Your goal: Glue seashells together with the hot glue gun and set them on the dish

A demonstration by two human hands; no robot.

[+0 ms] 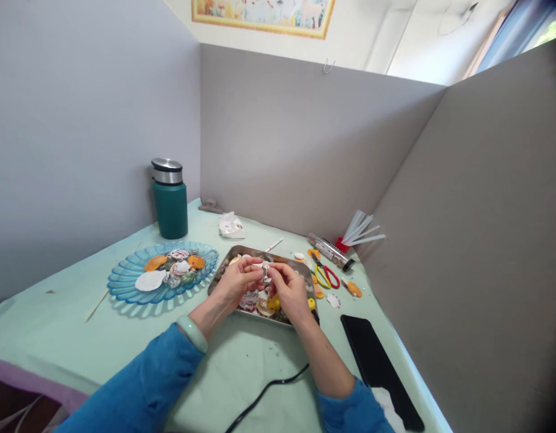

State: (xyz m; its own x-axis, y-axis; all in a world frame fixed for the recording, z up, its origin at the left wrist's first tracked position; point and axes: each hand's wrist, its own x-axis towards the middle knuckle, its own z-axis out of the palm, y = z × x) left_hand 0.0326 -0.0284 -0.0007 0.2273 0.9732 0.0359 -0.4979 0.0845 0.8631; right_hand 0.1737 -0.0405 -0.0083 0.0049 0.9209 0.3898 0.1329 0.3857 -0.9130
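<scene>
My left hand [241, 282] and my right hand [290, 290] meet over a metal tray [264, 319]. Between their closed fingertips is a small whitish seashell [265, 272] with darker marks; the fingers partly cover it. Below them, the tray holds a mix of striped and pale shells [249, 302] and some yellow pieces [274, 302]. To the left, a blue scalloped plate [124, 287] carries white, orange and patterned shells [181, 267].
A green thermos [170, 207] stands back left, and crumpled white paper [231, 225] lies behind the tray. On the right are scissors [326, 276], loose shells, a clear tube [330, 251], translucent sticks [359, 230] and a flat black object [379, 370]. A black cord [268, 388] crosses the front. Grey panels surround the table.
</scene>
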